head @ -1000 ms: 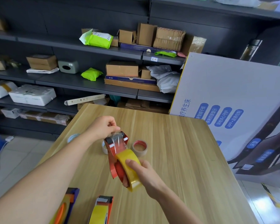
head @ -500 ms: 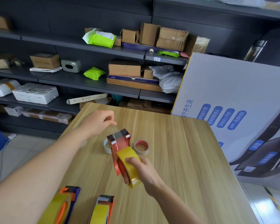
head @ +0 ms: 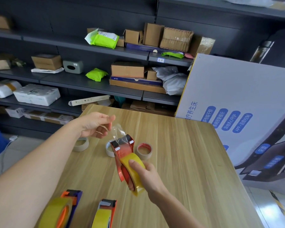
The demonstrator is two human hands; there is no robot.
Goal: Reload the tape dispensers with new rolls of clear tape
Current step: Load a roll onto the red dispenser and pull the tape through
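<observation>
My right hand (head: 148, 176) grips a red tape dispenser (head: 122, 150) above the wooden table (head: 187, 162), with the fingers wrapped over the yellowish clear tape roll (head: 133, 162) mounted on it. A strip of clear tape (head: 119, 131) rises from the dispenser's front blade end toward my left hand (head: 94, 124). That hand is up and to the left, palm turned up, and its fingertips hold the strip's loose end.
Three nearly empty tape cores (head: 81, 143), (head: 108, 148), (head: 144, 150) lie on the table behind the dispenser. An orange-and-purple dispenser (head: 62, 209) and a red dispenser (head: 105, 213), both loaded, sit at the near edge. A big white printed box (head: 237, 104) stands at the right. Shelves with parcels are behind.
My left hand has drawn away from the dispenser's front, up and to the left, stretching the clear strip out. My right hand keeps the dispenser nearly in place.
</observation>
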